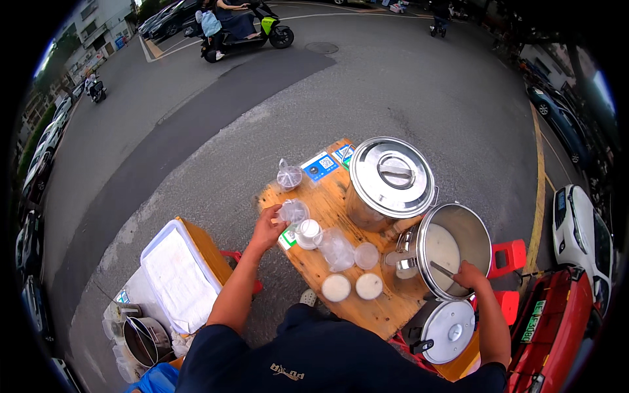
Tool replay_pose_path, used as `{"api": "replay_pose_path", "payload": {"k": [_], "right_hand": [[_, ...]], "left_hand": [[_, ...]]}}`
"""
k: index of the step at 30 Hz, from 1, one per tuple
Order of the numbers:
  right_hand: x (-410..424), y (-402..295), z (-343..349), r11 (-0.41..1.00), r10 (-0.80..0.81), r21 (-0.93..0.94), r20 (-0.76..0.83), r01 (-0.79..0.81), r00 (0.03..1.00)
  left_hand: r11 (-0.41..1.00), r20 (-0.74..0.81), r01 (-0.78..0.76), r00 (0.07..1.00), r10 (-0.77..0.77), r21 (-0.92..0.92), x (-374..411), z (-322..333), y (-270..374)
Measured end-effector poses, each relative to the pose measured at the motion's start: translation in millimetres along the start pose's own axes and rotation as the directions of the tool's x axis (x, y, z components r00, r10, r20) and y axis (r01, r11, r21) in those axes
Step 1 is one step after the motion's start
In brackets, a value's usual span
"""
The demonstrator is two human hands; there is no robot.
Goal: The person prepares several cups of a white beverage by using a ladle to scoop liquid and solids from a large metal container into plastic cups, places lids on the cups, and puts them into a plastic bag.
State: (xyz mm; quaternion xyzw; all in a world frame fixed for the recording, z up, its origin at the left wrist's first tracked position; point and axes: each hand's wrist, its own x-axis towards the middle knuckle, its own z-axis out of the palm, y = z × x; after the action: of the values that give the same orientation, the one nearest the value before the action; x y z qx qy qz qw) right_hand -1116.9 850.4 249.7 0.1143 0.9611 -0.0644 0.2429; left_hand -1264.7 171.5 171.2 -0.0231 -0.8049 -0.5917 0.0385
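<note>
My left hand (269, 227) has its fingers at the edge of a clear plastic container (294, 211) near the wooden table's left end. Beside it stand stacked white lids or cups (309, 231) and a crumpled clear plastic bag (338, 249). My right hand (468, 276) grips the metal handle of a utensil (442, 269) inside an open steel pot (479, 236), which holds a whitish food or liquid (441, 245). Two filled round cups (336, 288) stand at the near table edge, below a clear round lid or cup (366, 255). The utensil's lower end is hidden.
A lidded steel pot (391, 177) stands on the wooden table (324, 196). A pressure cooker (448, 331) is at the lower right, near red stools (508, 258). At left are a white-lined plastic tub (179, 275) and a dark bucket (146, 340). People ride a scooter (245, 42) on the road.
</note>
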Motion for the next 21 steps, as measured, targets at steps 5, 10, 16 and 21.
{"api": "replay_pose_path", "payload": {"k": [5,10,16,21], "right_hand": [[-7.3,-29.1,-8.0,0.984,0.061,0.144,0.259,-0.101,0.964],[-36.0,-22.8,-18.0,0.998,0.03,0.06,0.087,-0.036,0.996],[-83.0,-35.8,-72.5,0.975,0.16,-0.157,0.015,-0.156,0.987],[-63.3,-48.0,-48.9,0.972,0.207,-0.106,-0.051,-0.211,0.977]], "left_hand": [[0.899,0.066,0.213,0.977,-0.203,-0.383,2.0,-22.5,20.8],[0.645,0.47,0.446,0.87,-0.15,-0.62,-25.1,-34.5,68.3],[0.38,0.841,0.781,0.54,-0.014,-0.495,-102.0,-13.7,63.2],[0.373,0.922,0.856,0.387,-0.004,-0.358,-129.8,22.8,78.6]]}}
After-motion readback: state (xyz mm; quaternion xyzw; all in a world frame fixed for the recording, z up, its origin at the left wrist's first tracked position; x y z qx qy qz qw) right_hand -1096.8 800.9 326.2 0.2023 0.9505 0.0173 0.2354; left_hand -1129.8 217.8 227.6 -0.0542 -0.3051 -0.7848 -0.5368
